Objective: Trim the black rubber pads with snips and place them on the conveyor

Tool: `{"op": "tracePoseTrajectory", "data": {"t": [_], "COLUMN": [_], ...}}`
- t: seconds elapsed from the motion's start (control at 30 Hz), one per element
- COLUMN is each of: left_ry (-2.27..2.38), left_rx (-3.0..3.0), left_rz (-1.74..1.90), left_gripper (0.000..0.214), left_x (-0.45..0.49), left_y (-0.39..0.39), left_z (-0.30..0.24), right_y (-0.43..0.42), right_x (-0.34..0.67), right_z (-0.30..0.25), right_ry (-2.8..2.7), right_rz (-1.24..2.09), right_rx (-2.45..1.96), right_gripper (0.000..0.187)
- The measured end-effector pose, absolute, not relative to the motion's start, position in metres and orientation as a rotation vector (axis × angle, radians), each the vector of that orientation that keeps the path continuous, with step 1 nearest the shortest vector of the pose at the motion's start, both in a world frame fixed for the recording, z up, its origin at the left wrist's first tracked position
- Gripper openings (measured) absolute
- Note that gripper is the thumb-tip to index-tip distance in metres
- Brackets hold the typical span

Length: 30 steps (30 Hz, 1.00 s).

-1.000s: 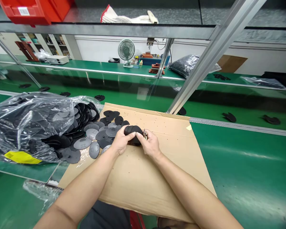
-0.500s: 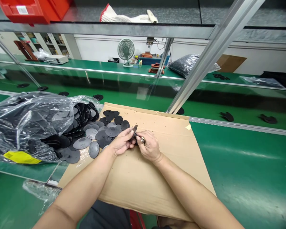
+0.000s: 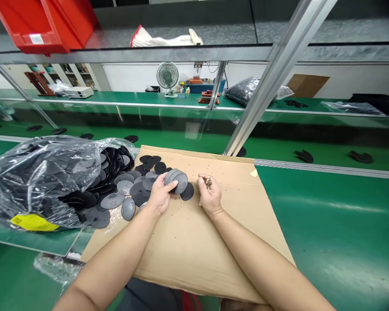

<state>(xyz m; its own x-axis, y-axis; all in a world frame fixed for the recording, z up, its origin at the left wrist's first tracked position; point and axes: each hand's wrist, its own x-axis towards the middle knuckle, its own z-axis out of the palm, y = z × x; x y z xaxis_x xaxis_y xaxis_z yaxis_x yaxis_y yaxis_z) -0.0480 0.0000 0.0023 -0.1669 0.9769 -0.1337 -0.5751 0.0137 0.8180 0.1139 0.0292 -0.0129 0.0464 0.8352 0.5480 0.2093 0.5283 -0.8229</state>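
grey discs (image 3: 178,180) held in left hand (image 3: 158,198) grip, frame centre; right hand (image 3: 210,198), pinched on small metal piece (image 3: 208,184), just right.

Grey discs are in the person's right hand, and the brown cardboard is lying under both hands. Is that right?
Not quite. The head view shows the grey discs held in the left hand, not the right hand, which is curled up just beside them. The rest is true: the brown cardboard lies under both hands.
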Motion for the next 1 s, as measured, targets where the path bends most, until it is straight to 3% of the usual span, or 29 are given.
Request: {"op": "tracePoseTrajectory", "data": {"t": [0.23, 0.4, 0.67, 0.8, 1.0], "left_ry": [1.705, 1.982, 1.686, 1.577, 1.757], "left_rx": [1.426, 1.973, 2.203, 2.27, 2.252], "left_rz": [1.573, 1.221, 0.574, 0.57, 0.682], "left_gripper": [0.031, 0.047, 0.025, 0.022, 0.029], "left_x": [-0.082, -0.092, -0.041, -0.047, -0.085], "left_y": [0.094, 0.152, 0.067, 0.024, -0.022], "left_z": [0.037, 0.073, 0.04, 0.029, 0.024], "right_y": [0.036, 0.033, 0.034, 0.036, 0.038], "right_x": [0.119, 0.117, 0.119, 0.118, 0.121], "right_z": [-0.02, -0.015, -0.018, -0.022, -0.02], "right_ry": [-1.455, -1.46, -1.398, -1.47, -1.723], "right_rz": [0.643, 0.635, 0.61, 0.486, 0.425], "right_rx": [-0.965, -0.941, -1.024, -1.066, -1.041], "right_gripper": [0.025, 0.021, 0.025, 0.041, 0.032]}}
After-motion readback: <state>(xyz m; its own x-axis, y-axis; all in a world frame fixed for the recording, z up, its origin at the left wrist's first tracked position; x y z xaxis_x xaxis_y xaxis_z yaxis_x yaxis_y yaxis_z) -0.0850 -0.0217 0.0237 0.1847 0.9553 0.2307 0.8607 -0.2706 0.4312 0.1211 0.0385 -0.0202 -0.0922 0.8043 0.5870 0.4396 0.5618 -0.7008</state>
